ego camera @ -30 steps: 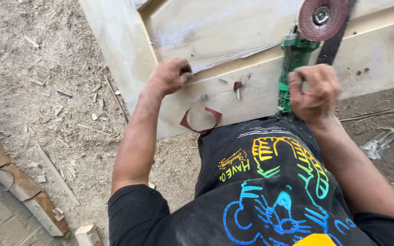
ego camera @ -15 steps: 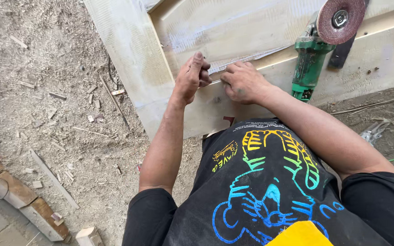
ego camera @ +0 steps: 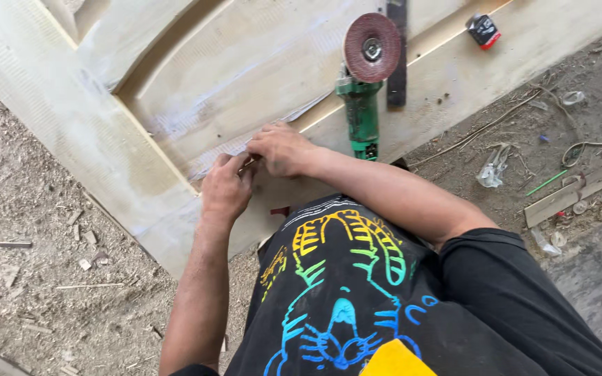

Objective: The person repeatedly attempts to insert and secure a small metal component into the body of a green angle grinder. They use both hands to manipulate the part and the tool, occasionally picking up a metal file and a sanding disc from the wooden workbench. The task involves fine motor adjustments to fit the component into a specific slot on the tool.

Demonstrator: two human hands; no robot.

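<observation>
Left hand (ego camera: pixel 226 189) and right hand (ego camera: pixel 281 148) close together, fingers pinched on something small, maybe a thin strip, at the groove of the big pale wooden door (ego camera: pixel 196 90). Right of them, green grinder (ego camera: pixel 362 97) with round red disc, lying on the smooth wood.

Bare dirt ground (ego camera: pixel 50 278) strewn with wood chips (ego camera: pixel 85 263), daylit, paved strip (ego camera: pixel 593 278) at right
</observation>
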